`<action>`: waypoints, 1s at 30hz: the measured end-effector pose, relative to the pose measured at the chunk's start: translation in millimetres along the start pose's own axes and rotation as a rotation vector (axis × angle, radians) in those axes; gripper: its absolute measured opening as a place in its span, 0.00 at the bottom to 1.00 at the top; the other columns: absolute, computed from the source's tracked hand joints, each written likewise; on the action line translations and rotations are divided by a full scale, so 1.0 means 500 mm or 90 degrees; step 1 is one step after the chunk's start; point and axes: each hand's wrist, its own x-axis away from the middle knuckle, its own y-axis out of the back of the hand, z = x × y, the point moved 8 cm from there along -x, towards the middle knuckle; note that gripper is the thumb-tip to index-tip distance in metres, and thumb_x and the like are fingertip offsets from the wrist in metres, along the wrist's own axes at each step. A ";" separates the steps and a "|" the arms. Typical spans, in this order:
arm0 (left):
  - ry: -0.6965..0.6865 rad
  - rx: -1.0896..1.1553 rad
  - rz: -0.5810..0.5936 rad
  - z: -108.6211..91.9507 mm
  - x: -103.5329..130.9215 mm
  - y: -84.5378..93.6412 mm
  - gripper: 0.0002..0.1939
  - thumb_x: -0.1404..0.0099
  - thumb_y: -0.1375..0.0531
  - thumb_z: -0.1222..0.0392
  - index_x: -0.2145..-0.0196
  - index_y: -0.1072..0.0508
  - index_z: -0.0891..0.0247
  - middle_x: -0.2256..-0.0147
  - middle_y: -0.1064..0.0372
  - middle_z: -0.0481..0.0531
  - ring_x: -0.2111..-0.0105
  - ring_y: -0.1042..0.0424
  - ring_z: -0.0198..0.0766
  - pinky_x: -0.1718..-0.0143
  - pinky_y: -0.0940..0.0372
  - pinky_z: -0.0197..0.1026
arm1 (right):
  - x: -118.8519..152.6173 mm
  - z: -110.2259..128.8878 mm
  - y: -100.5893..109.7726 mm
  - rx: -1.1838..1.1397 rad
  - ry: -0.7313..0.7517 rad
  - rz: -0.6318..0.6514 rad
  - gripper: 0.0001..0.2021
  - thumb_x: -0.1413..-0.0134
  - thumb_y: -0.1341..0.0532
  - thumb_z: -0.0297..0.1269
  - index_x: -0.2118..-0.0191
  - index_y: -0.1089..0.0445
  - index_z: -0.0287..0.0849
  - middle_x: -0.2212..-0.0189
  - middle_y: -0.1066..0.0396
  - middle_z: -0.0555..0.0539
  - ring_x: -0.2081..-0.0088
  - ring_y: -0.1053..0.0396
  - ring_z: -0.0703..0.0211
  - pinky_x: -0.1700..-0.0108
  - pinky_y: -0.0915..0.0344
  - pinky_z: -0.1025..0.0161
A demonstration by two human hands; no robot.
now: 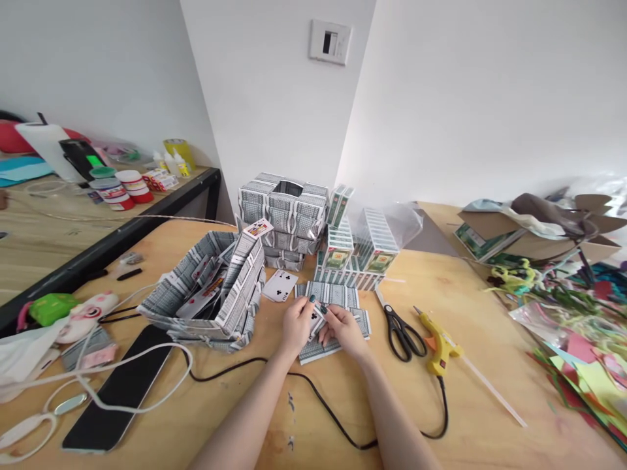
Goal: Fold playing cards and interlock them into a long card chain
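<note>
A light wooden surface (490, 444) is filling the lower and middle frame. Near the centre, gray-backed cards (330, 294) are lying flat, with face-up cards (280, 286) resting just left of them. Behind, green-and-white card boxes (339, 256) are standing in stacks beside a block of folded cards (284, 215). Left of centre, an open card basket (245, 303) is sitting. Black-handled scissors (390, 318), a yellow glue gun (442, 349) and a pale glue stick (494, 393) are lying right of centre. At lower left, a dark phone (117, 385) is lying beneath a looping white cable (132, 410). Coloured paper (588, 385) is spreading along the right edge. At upper left, a second surface (53, 241) is carrying red-and-white jars (115, 196).
</note>
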 end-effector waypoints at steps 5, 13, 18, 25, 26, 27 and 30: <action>-0.023 -0.019 -0.012 -0.004 0.002 0.003 0.14 0.40 0.52 0.55 0.80 0.39 0.63 0.78 0.41 0.46 0.75 0.41 0.33 0.72 0.45 0.34 | -0.003 -0.007 -0.007 -0.008 -0.025 0.028 0.20 0.55 0.44 0.54 0.72 0.41 0.39 0.87 0.35 0.54 0.85 0.34 0.64 0.84 0.38 0.70; -0.055 -0.045 -0.002 -0.024 -0.004 -0.003 0.10 0.44 0.47 0.56 0.78 0.35 0.64 0.76 0.38 0.47 0.71 0.37 0.34 0.68 0.43 0.35 | -0.003 0.000 -0.009 0.019 -0.008 0.042 0.20 0.54 0.44 0.54 0.71 0.38 0.37 0.88 0.34 0.53 0.86 0.34 0.64 0.84 0.38 0.70; -0.052 -0.031 0.007 -0.028 -0.011 -0.005 0.12 0.43 0.48 0.57 0.80 0.36 0.64 0.77 0.39 0.47 0.73 0.38 0.33 0.69 0.43 0.35 | -0.004 0.006 -0.011 -0.005 -0.012 0.039 0.19 0.54 0.44 0.52 0.71 0.38 0.37 0.88 0.35 0.53 0.85 0.33 0.63 0.84 0.38 0.70; -0.064 -0.028 0.037 -0.030 -0.021 -0.009 0.14 0.42 0.49 0.56 0.82 0.39 0.63 0.78 0.41 0.47 0.74 0.39 0.33 0.71 0.44 0.34 | -0.008 -0.002 -0.009 -0.046 -0.059 0.054 0.19 0.55 0.43 0.52 0.72 0.39 0.38 0.86 0.34 0.52 0.84 0.32 0.62 0.84 0.39 0.69; -0.067 -0.039 0.043 -0.030 -0.022 -0.010 0.14 0.42 0.49 0.56 0.82 0.39 0.63 0.77 0.41 0.47 0.74 0.39 0.33 0.71 0.44 0.34 | -0.009 -0.004 -0.012 -0.043 -0.061 0.062 0.20 0.55 0.43 0.53 0.71 0.38 0.37 0.86 0.33 0.51 0.84 0.32 0.62 0.84 0.39 0.70; -0.070 -0.051 0.048 -0.029 -0.022 -0.011 0.14 0.42 0.49 0.56 0.82 0.39 0.63 0.77 0.41 0.47 0.73 0.39 0.33 0.71 0.43 0.34 | -0.010 -0.005 -0.014 -0.037 -0.060 0.068 0.20 0.55 0.43 0.53 0.70 0.37 0.36 0.85 0.33 0.51 0.84 0.32 0.62 0.84 0.39 0.70; -0.081 -0.082 0.046 -0.029 -0.020 -0.009 0.13 0.41 0.50 0.57 0.80 0.37 0.63 0.76 0.39 0.48 0.71 0.38 0.34 0.68 0.43 0.35 | -0.014 -0.003 -0.014 0.012 -0.034 0.046 0.21 0.56 0.43 0.54 0.69 0.36 0.36 0.86 0.34 0.52 0.85 0.33 0.62 0.85 0.39 0.70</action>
